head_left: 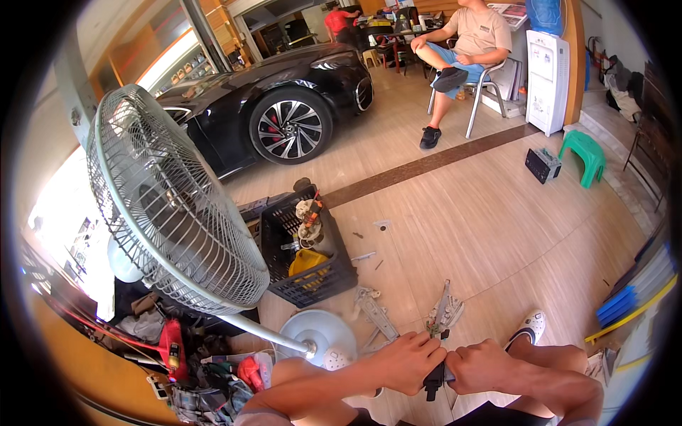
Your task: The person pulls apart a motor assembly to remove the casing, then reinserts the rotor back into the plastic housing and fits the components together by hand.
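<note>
Black part [432, 387] pinched between my two hands

I have both sets of fingers curled tight, leaving hardly any gap in either grip. My left hand [412, 363] closes on the black part from one side, and my right hand [486, 366] closes on it from the other, the two fists nearly meeting. My knuckles hide exactly where the fingertips press. The part is low in front of me, between my knees, above the wood-look floor [462, 213].

Just beyond my fists is a grey metal bracket [447, 312]; I cannot tell whether it joins what I hold. A second metal bracket [376, 317] lies on the floor to its left, near the round base of a pedestal fan [170, 206]. Past that base sits a black plastic crate [316, 290], with a yellow piece [308, 264] among its contents.

Farther off, a black car [227, 106] stands at the upper left. Toward the right, a person [479, 35] sits on a metal-framed chair [471, 124], and a boxy electronic unit [543, 165] rests beside a green plastic stool [584, 150], near a white water dispenser [545, 82].
</note>
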